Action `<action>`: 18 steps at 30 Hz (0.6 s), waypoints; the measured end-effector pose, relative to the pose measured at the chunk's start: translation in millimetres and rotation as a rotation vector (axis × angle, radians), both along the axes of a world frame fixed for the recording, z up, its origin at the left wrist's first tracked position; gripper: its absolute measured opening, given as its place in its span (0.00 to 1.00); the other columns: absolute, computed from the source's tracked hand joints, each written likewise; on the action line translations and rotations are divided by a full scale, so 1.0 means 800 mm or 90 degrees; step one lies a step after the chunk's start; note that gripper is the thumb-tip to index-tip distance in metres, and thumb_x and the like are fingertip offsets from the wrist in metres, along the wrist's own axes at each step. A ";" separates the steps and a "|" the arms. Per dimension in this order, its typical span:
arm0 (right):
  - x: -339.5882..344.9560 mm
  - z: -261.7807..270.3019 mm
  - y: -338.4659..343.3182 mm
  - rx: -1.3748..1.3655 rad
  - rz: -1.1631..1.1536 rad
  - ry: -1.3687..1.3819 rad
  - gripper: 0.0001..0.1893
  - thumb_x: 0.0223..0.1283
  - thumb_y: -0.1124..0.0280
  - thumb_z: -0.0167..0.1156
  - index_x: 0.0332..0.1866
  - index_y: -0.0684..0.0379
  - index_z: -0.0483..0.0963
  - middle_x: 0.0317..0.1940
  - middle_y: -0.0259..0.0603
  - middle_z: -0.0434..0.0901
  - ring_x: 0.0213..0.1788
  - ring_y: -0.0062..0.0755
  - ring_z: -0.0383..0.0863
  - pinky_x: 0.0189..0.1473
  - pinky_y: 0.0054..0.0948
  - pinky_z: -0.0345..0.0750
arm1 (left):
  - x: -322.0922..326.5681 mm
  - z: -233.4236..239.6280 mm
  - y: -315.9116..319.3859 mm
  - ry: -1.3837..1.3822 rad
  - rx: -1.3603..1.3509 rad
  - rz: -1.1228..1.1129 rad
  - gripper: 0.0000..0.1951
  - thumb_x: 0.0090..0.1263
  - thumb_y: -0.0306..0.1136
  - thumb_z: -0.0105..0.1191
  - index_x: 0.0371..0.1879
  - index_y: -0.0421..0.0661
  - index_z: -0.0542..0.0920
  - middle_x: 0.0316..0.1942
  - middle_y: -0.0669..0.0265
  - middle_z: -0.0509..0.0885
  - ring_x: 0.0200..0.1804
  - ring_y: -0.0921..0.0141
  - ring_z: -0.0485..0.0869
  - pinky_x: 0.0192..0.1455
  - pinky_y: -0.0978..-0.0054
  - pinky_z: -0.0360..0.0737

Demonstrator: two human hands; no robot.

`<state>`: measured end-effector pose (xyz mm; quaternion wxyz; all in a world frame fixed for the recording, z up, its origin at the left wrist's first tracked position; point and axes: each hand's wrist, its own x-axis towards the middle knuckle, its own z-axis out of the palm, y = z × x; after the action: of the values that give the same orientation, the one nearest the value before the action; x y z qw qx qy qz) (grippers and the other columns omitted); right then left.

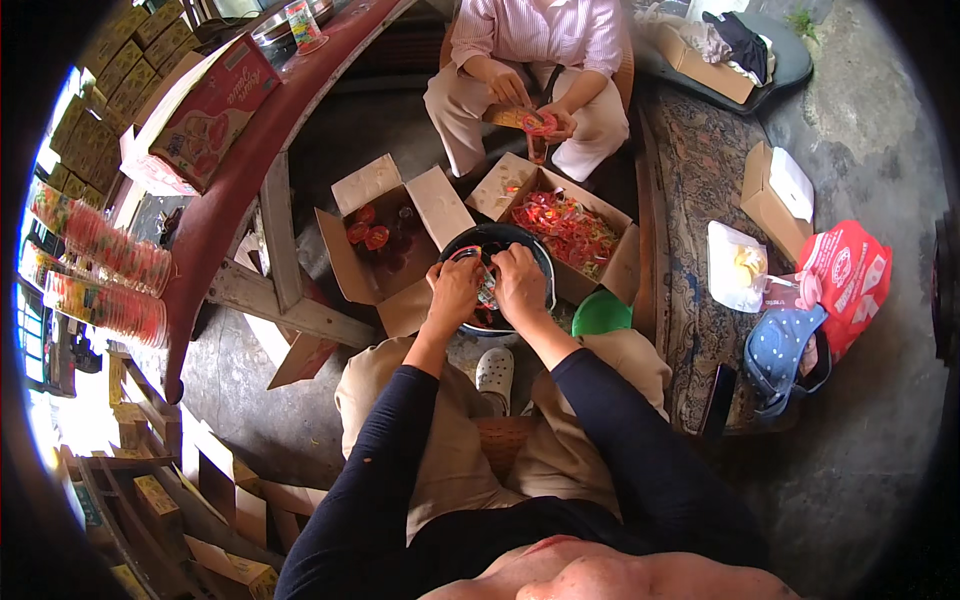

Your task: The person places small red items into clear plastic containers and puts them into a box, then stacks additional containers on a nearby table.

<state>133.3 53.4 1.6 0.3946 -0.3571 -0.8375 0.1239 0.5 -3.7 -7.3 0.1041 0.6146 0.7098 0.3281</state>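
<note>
Over a black bucket (541,238) between my knees, I hold a small printed plastic cup (486,291) in both hands. My left hand (456,291) grips its left side, and my right hand (520,281) has its fingers closed at the right side and rim. Most of the cup is hidden by my fingers. Dark contents show inside the bucket. Beyond it on the right, an open cardboard box (626,259) is filled with red plastic scraps (559,225). Another open box (341,259), at left, contains several red-topped cups (375,237).
Across from me, a seated person's hands (555,124) hold a red-rimmed cup (537,139). A green plastic basin (602,315) sits right of the bucket. Stacked cups (112,307) and a red carton (214,120) are on the left table (247,142). A phone (718,400) lies on the patterned bench (686,247).
</note>
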 end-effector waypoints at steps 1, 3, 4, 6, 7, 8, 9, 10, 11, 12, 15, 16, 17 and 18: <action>-0.002 -0.001 -0.001 -0.005 -0.001 0.003 0.13 0.42 0.84 0.60 0.36 0.61 0.74 0.36 0.46 0.72 0.44 0.47 0.75 0.46 0.41 0.76 | 0.000 -0.002 -0.001 -0.002 0.014 0.003 0.11 0.74 0.34 0.48 0.47 0.46 0.81 0.42 0.60 0.85 0.49 0.57 0.80 0.60 0.54 0.63; -0.003 -0.003 0.000 -0.011 -0.012 0.004 0.12 0.42 0.84 0.61 0.35 0.61 0.73 0.36 0.46 0.73 0.43 0.47 0.76 0.46 0.41 0.77 | 0.001 -0.007 -0.001 -0.006 0.043 0.008 0.10 0.74 0.33 0.48 0.46 0.45 0.81 0.39 0.56 0.85 0.49 0.55 0.80 0.60 0.57 0.65; -0.003 -0.003 0.000 -0.014 -0.019 0.007 0.12 0.41 0.84 0.61 0.34 0.61 0.73 0.36 0.46 0.73 0.43 0.48 0.76 0.46 0.41 0.77 | 0.001 -0.009 0.000 -0.015 0.031 0.000 0.10 0.73 0.33 0.48 0.46 0.45 0.81 0.40 0.56 0.85 0.50 0.55 0.80 0.61 0.56 0.65; -0.004 -0.006 0.001 -0.003 -0.027 0.002 0.11 0.41 0.83 0.62 0.33 0.62 0.73 0.35 0.46 0.73 0.42 0.48 0.76 0.45 0.41 0.77 | -0.001 -0.012 0.002 -0.034 0.006 -0.016 0.11 0.73 0.33 0.48 0.47 0.44 0.81 0.40 0.56 0.85 0.50 0.54 0.80 0.61 0.56 0.65; -0.004 -0.007 0.001 0.010 -0.029 -0.005 0.11 0.41 0.83 0.62 0.33 0.62 0.73 0.35 0.46 0.73 0.41 0.48 0.76 0.44 0.41 0.77 | -0.001 -0.014 0.003 -0.040 0.010 -0.030 0.11 0.73 0.33 0.49 0.47 0.45 0.81 0.40 0.56 0.85 0.50 0.54 0.80 0.61 0.56 0.65; -0.004 -0.008 0.002 0.023 -0.030 -0.013 0.10 0.41 0.83 0.63 0.32 0.62 0.73 0.35 0.46 0.73 0.41 0.48 0.77 0.44 0.41 0.77 | -0.001 -0.016 0.002 -0.047 0.014 -0.045 0.10 0.72 0.32 0.49 0.46 0.45 0.81 0.40 0.56 0.85 0.50 0.54 0.80 0.61 0.56 0.65; -0.001 -0.013 0.007 0.015 -0.045 -0.024 0.10 0.41 0.82 0.63 0.32 0.62 0.73 0.34 0.46 0.73 0.41 0.48 0.77 0.43 0.41 0.77 | 0.002 -0.016 0.002 -0.054 0.018 -0.064 0.10 0.71 0.32 0.49 0.46 0.45 0.81 0.41 0.56 0.85 0.50 0.55 0.80 0.62 0.56 0.65; 0.002 -0.016 0.012 0.008 -0.060 -0.035 0.10 0.41 0.81 0.64 0.31 0.62 0.72 0.34 0.46 0.73 0.41 0.48 0.77 0.43 0.41 0.77 | 0.009 -0.017 0.002 -0.027 0.037 -0.070 0.10 0.71 0.32 0.49 0.46 0.46 0.81 0.40 0.57 0.85 0.49 0.55 0.80 0.61 0.56 0.65; 0.006 -0.020 0.017 0.000 -0.075 -0.046 0.10 0.42 0.81 0.64 0.30 0.62 0.72 0.33 0.46 0.73 0.40 0.49 0.77 0.42 0.41 0.77 | 0.020 -0.018 0.002 0.000 0.057 -0.077 0.10 0.70 0.31 0.49 0.46 0.46 0.81 0.40 0.58 0.85 0.49 0.56 0.80 0.60 0.56 0.65; 0.006 -0.017 0.016 -0.024 -0.076 -0.035 0.09 0.43 0.79 0.65 0.31 0.62 0.73 0.33 0.46 0.74 0.41 0.48 0.77 0.42 0.42 0.77 | 0.023 -0.016 0.000 0.031 0.075 -0.078 0.10 0.69 0.31 0.49 0.46 0.47 0.81 0.40 0.59 0.85 0.48 0.57 0.80 0.60 0.56 0.64; -0.001 -0.010 0.008 -0.098 -0.062 0.048 0.07 0.46 0.79 0.64 0.32 0.61 0.75 0.34 0.45 0.74 0.41 0.48 0.78 0.42 0.41 0.77 | 0.020 -0.008 0.001 0.002 0.050 -0.015 0.07 0.68 0.31 0.50 0.40 0.46 0.80 0.37 0.57 0.85 0.46 0.55 0.81 0.59 0.55 0.65; -0.001 -0.009 0.008 -0.111 -0.049 0.059 0.07 0.48 0.80 0.63 0.34 0.59 0.76 0.35 0.44 0.75 0.42 0.47 0.78 0.43 0.42 0.77 | 0.015 -0.007 0.001 -0.015 0.025 -0.018 0.07 0.68 0.32 0.50 0.40 0.46 0.80 0.37 0.57 0.85 0.46 0.55 0.81 0.59 0.54 0.65; -0.001 -0.008 0.009 -0.099 -0.026 0.063 0.07 0.49 0.80 0.63 0.34 0.59 0.76 0.35 0.44 0.75 0.42 0.48 0.78 0.43 0.42 0.77 | 0.007 -0.005 0.002 -0.032 0.000 -0.020 0.07 0.69 0.33 0.50 0.40 0.46 0.80 0.37 0.57 0.85 0.45 0.55 0.81 0.60 0.53 0.65; -0.001 -0.007 0.009 -0.086 -0.004 0.065 0.06 0.50 0.80 0.62 0.34 0.59 0.76 0.35 0.44 0.75 0.42 0.48 0.78 0.43 0.42 0.77 | 0.000 -0.010 0.002 -0.051 -0.026 -0.023 0.08 0.70 0.33 0.50 0.40 0.46 0.80 0.36 0.56 0.85 0.45 0.55 0.82 0.60 0.52 0.65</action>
<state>132.5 60.3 -4.3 0.4121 -0.3788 -0.8049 0.1970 0.5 -2.1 -15.6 0.1507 0.6113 0.7004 0.3362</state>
